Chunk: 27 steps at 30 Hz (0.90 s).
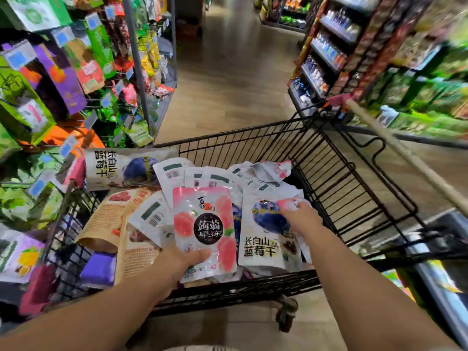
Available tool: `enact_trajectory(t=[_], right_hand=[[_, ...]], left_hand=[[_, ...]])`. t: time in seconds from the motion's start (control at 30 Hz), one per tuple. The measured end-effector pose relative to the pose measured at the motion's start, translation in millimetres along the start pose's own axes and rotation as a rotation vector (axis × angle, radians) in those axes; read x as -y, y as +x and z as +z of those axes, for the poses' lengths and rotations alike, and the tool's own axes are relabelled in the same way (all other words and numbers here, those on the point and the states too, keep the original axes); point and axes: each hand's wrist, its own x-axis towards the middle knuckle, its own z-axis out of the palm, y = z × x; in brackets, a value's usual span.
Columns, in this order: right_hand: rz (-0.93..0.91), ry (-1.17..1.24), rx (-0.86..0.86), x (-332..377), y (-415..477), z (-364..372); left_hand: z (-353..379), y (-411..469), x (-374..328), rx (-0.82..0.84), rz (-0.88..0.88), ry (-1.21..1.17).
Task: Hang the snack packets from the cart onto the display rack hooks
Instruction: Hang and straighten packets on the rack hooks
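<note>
Gripping a peach packet [205,224] by its lower edge, thumb over the front, the left hand [177,262] holds it upright above the heap in the cart [253,145]. The right hand [301,219] reaches deeper in, fingers curled on the corner of a second packet [291,203] that lies on a blueberry bag [263,244]. Both packets are over the cart, well apart from the rack [96,102] on the left, whose hooks are crowded with hanging bags and price tags.

Risks, as I judge them: the peach packet is held at the bottom only, so it could flop or slip out on the way across. The second packet is caught by one corner among loose, overlapping bags; pulling it may drag neighbours over the rim. At the rack, a full hook could shed bags if a packet is forced on. No hang hole is visible.
</note>
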Motion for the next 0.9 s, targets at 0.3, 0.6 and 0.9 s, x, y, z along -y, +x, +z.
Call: enact_trajectory(t=[0.3,0.6,0.9], right_hand=[[0.209,0.223,0.065,-23,22,15],[0.143,-0.032,0.064,-21,22,19],[-0.194,-0.124,-0.031,2,-6,40]], left_hand=[[-10,8,10,0.028,-0.057,0.046],[-12,9,15,-0.015,-0.086,0.115],[-15,3,15,-0.020,-0.103,0.121]])
